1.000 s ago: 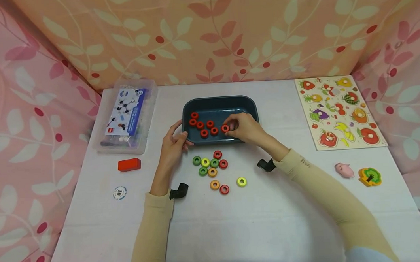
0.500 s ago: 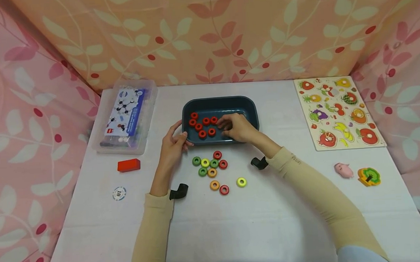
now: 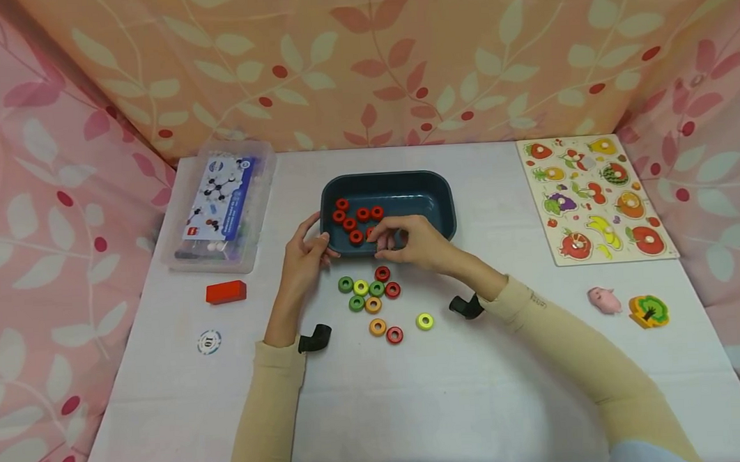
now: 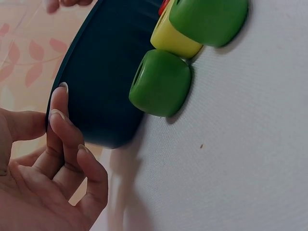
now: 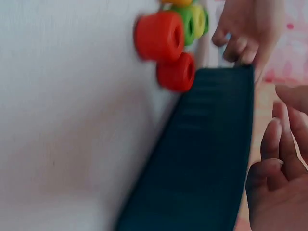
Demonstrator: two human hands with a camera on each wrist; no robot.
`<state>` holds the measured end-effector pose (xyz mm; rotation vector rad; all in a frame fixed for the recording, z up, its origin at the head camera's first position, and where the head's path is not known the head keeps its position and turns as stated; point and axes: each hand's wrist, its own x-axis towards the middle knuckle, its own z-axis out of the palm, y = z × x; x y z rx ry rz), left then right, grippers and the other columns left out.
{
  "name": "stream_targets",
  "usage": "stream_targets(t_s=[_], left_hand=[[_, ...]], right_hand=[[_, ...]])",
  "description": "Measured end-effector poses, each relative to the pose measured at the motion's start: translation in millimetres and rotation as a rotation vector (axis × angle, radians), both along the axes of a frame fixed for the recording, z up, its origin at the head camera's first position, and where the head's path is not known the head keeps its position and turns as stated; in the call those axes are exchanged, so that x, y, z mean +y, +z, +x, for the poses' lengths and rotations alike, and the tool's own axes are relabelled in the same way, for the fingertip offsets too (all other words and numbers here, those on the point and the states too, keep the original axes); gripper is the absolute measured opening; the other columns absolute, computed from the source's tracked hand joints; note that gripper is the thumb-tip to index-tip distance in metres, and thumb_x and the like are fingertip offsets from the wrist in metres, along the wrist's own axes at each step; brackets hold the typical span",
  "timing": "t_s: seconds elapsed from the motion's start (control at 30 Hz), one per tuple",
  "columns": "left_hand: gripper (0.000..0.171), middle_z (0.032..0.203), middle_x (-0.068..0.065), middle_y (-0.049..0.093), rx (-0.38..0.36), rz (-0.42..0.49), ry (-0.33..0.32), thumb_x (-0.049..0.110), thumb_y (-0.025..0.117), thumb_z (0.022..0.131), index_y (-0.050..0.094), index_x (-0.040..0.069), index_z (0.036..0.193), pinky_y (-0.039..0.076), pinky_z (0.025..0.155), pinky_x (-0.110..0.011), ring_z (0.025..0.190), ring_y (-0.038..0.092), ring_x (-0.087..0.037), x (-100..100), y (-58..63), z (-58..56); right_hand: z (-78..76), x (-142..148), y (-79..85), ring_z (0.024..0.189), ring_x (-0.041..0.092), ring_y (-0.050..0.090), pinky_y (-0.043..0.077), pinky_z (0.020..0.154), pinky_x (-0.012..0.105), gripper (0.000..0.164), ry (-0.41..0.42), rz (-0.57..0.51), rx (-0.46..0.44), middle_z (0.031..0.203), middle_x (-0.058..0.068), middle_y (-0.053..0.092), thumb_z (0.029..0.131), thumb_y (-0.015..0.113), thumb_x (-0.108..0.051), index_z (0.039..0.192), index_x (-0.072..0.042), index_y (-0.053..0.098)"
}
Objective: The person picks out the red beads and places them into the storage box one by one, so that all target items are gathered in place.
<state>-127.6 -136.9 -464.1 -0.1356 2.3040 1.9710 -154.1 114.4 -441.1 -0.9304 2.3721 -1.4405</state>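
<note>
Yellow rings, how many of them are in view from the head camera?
2. One yellow ring sits on the tablecloth between two green rings; another yellow ring lies apart, to the right. The right hand could hide more inside the tray.

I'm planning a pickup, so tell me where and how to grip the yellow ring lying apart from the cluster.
Pinch the yellow ring across its outer wall, probably best from above. It lies flat, hole up, touching no other ring, so thumb and finger should fit on opposite sides.
</note>
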Motion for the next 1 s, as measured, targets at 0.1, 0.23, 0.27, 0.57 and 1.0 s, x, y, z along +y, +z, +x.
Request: stream_targets(t_s=[0.1,0.23,0.27,0.57,1.0], left_hand=[[0.051,0.084,-0.029,0.070,0.010,0.010,0.004,0.015,0.054,0.104,0.041,0.020,0.153,0.052,0.064,-0.041,0.074,0.056,-0.050,-2,-12.4,-3.5],[0.050,0.080,-0.022,0.071,0.032,-0.013,0.010,0.019,0.055,0.104,0.043,0.025,0.152,0.052,0.063,-0.037,0.070,0.059,-0.042,-2,-16.9,-3.8],[0.049,0.079,-0.020,0.071,0.037,-0.018,0.011,0.019,0.055,0.104,0.043,0.025,0.152,0.052,0.063,-0.036,0.069,0.059,-0.041,-2,-17.3,-3.7],[0.048,0.078,-0.022,0.070,0.068,-0.025,0.008,0.018,0.054,0.104,0.044,0.024,0.151,0.052,0.060,-0.033,0.064,0.059,-0.035,-1,-17.0,-2.7],[0.052,0.087,-0.035,0.067,0.024,0.007,-0.015,0.012,0.051,0.105,0.038,0.018,0.154,0.053,0.063,-0.039,0.076,0.056,-0.055,-1,-11.0,-3.9]], right_hand=[[10.9,3,4.4,0.067,0.017,0.055,0.043,0.061,0.030,0.025,0.082,0.020,-0.073,0.082,-0.005,0.070,0.084,0.080,-0.009,0.107,-0.015,0.073],[22.1,12,-2.0,0.060,0.016,0.055,0.043,0.055,0.024,0.029,0.162,0.129,-0.165,0.077,-0.006,0.068,0.083,0.082,-0.013,0.111,-0.012,0.072],[23.8,15,-5.8,0.059,0.014,0.055,0.043,0.055,0.023,0.030,0.168,0.164,-0.174,0.075,-0.006,0.067,0.083,0.083,-0.015,0.111,-0.011,0.072],[29.9,27,-36.2,0.057,0.009,0.051,0.041,0.055,0.022,0.026,0.137,0.279,-0.119,0.070,-0.004,0.061,0.080,0.086,-0.017,0.103,-0.017,0.073],[32.8,24,-39.8,0.058,0.008,0.053,0.044,0.056,0.022,0.025,0.156,0.234,-0.134,0.070,-0.007,0.062,0.081,0.085,-0.017,0.102,-0.016,0.073]])
